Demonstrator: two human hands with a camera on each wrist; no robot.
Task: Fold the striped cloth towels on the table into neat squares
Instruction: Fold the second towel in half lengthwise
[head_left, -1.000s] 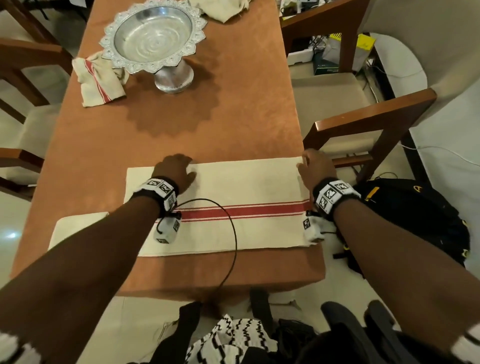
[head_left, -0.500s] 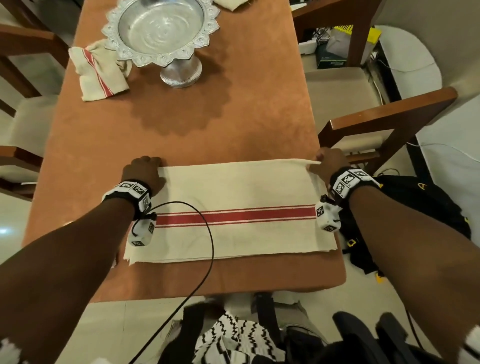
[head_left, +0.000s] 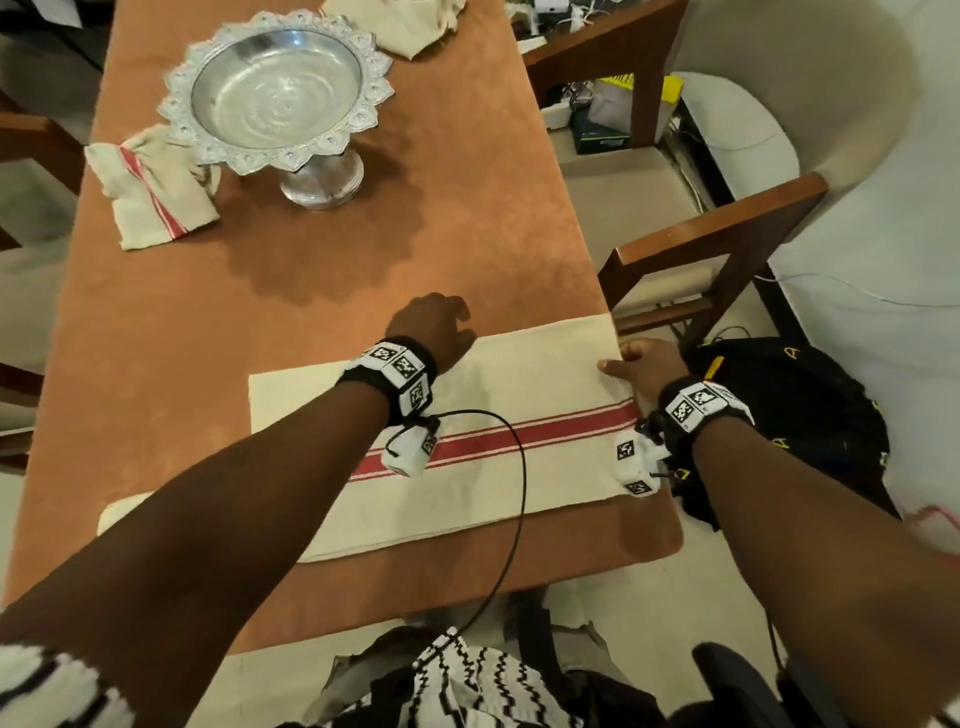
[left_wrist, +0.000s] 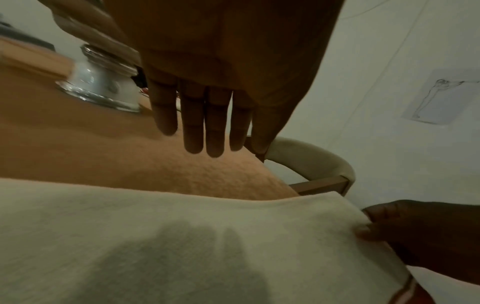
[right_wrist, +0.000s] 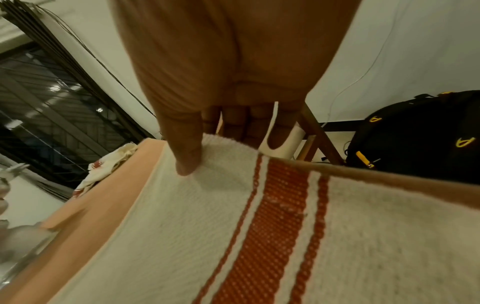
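Note:
A cream towel with a red stripe (head_left: 545, 379) lies flat along the near edge of the orange table (head_left: 182, 338). My left hand (head_left: 447, 312) hovers over the middle of the towel's far edge. The left wrist view shows this hand's fingers (left_wrist: 215, 131) straight and holding nothing, with its shadow on the towel (left_wrist: 182, 236). My right hand (head_left: 618, 364) pinches the towel's far right corner at the table's side edge. The right wrist view has the right thumb (right_wrist: 187, 156) on top of the towel (right_wrist: 182, 226) and the fingers beneath it.
A silver pedestal bowl (head_left: 275, 98) stands at the far left. A crumpled striped towel (head_left: 150, 192) lies beside it, and another cloth (head_left: 400, 21) lies at the far end. A wooden chair (head_left: 717, 249) and a black backpack (head_left: 789, 415) are to the right of the table.
My left hand has moved right, from the towel's far left corner to the middle of its far edge. The right hand stays on the right corner.

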